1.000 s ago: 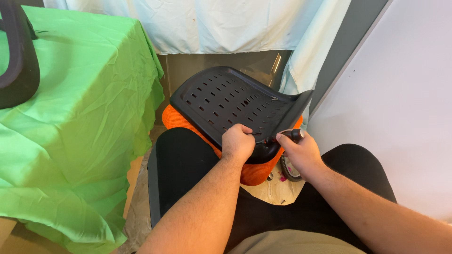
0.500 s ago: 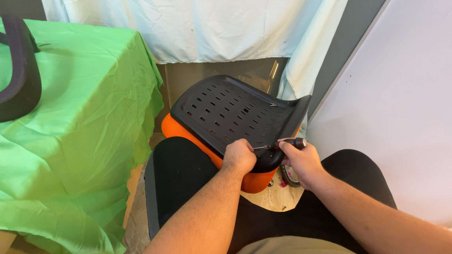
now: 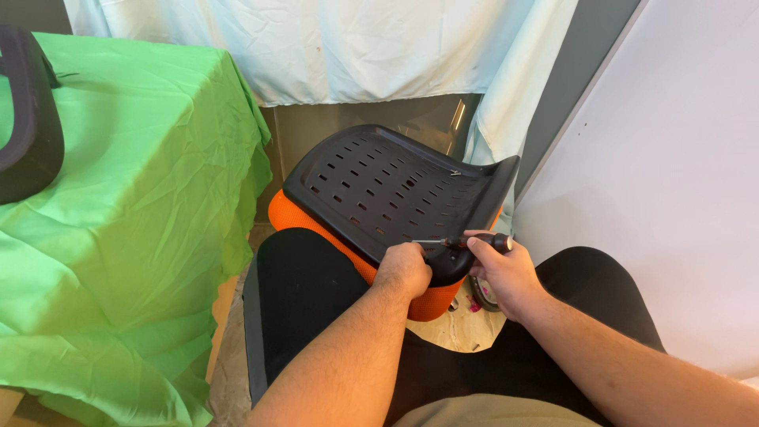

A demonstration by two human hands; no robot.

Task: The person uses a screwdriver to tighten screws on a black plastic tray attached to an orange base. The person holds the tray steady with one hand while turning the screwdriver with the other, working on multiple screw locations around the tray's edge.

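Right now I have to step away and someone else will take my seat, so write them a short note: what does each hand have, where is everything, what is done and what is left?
Left hand: fist pressed on the near edge of the black slotted shell, steadying it.
Right hand: grips a screwdriver, shaft level, tip at the shell's near edge beside the left hand.
The shell lies on the orange cushion, between the knees.
A black part sits on the green cloth.
Done: the tool is at the shell's edge.
Left: cannot tell whether the screw is tight; it is hidden.
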